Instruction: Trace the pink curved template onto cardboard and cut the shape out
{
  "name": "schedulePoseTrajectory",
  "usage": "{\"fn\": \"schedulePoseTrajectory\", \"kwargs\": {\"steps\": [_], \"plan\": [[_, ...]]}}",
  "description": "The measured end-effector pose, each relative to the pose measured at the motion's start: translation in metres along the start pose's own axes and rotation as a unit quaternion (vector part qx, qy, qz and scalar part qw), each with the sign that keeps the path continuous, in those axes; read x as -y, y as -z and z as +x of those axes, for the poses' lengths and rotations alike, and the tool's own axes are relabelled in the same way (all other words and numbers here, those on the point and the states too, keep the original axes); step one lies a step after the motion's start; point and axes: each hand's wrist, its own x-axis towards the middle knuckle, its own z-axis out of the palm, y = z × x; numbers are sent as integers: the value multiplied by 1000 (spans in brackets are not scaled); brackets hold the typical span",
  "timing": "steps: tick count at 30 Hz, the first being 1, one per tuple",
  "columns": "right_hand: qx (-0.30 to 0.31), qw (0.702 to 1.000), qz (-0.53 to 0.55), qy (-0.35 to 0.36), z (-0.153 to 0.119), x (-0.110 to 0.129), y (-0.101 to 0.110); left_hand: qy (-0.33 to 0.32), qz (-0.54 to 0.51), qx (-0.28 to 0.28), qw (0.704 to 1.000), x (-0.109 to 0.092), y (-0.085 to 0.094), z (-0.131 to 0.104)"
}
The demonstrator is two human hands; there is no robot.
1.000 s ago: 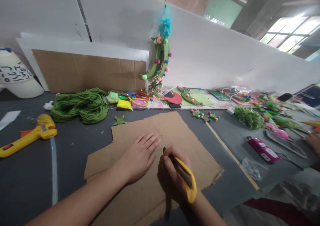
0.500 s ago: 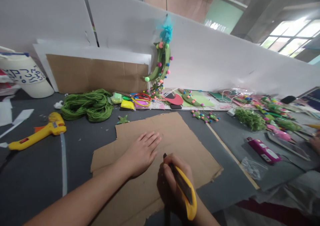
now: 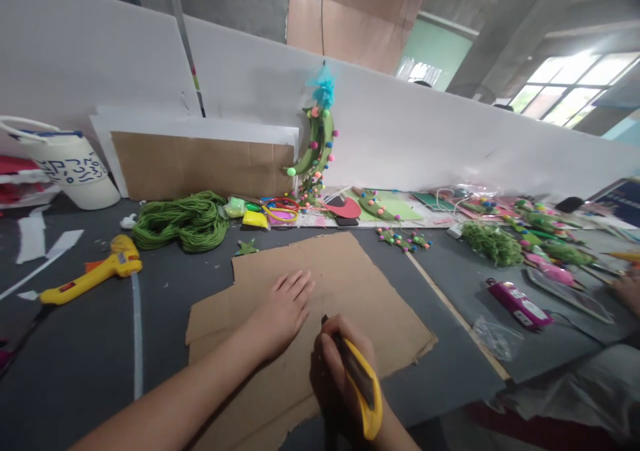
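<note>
A sheet of brown cardboard (image 3: 370, 298) with uneven edges lies flat on the dark table. My left hand (image 3: 283, 311) rests flat on its middle, fingers stretched out. Just right of it, my right hand (image 3: 347, 351) is wrapped round a yellow and black utility knife (image 3: 369, 398). The knife slants, its dark tip pointing away from me at the cardboard surface. Whether the blade cuts into the board I cannot tell.
Left lie a yellow hot glue gun (image 3: 95, 274) and green cord (image 3: 183, 221). Behind the cardboard is a small green star (image 3: 247, 246). A decorated green crescent (image 3: 320, 141) hangs at the white partition. A purple power strip (image 3: 520, 303) and another person's hand (image 3: 629, 288) are at right.
The view has tilted up slightly, so the scene sits a little lower. Both hands keep their places on the cardboard, and the knife stays in my right hand.
</note>
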Motion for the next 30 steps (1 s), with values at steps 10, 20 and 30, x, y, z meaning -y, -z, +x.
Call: {"fn": "schedulePoseTrajectory", "kwargs": {"steps": [10,20,30], "plan": [[9,999,-37,33,-3,1,2,-12,-20,-16,1000,-16,-7,-12],[22,995,-42,86,-42,5,-3,-16,-21,-27,999,-19,1,-13],[45,991,17,126,-65,2,5,-20,-22,-24,999,-18,3,-14]]}}
